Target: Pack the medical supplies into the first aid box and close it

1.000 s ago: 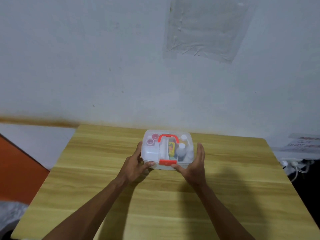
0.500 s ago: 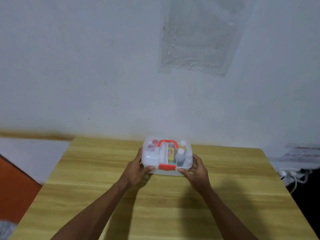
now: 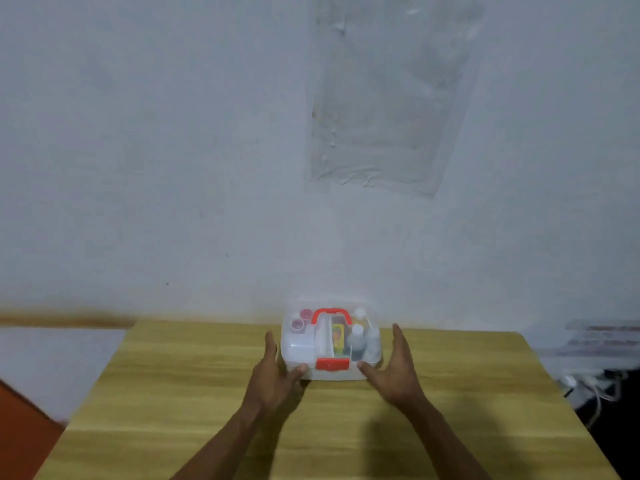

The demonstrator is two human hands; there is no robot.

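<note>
**Box shut and latched, your hands at its two front corners**

You had the first aid box (image 3: 330, 341) sitting at the far middle of the wooden table (image 3: 485, 393), close to the wall (image 3: 173, 133). Its clear lid was down, the red handle (image 3: 330, 315) lay flat on top and the red latch (image 3: 332, 364) sat against the front face at 6 o'clock of the box. Through the lid you could make out the supplies: pink-capped jars (image 3: 301, 320) at about 10 o'clock inside, white bottles (image 3: 362, 337) at 3 o'clock, and a yellow packet (image 3: 337, 337) near the centre. Nothing was left loose on the table.

Your left hand (image 3: 277, 375) cupped the box's 8 o'clock corner, thumb tip touching the front edge, fingers laid together along the left wall. Your right hand (image 3: 394, 372) stood at 4 o'clock, palm turned inward, fingers straight and held together, thumb pointing at the front corner; I could not tell whether it touched the box or stood just off it.

By my reading, packing was done and you were on the closing step, probably its very end. The next move called for checking that the latch had truly caught, with a light press on the red tab, then letting go with both hands.
</note>
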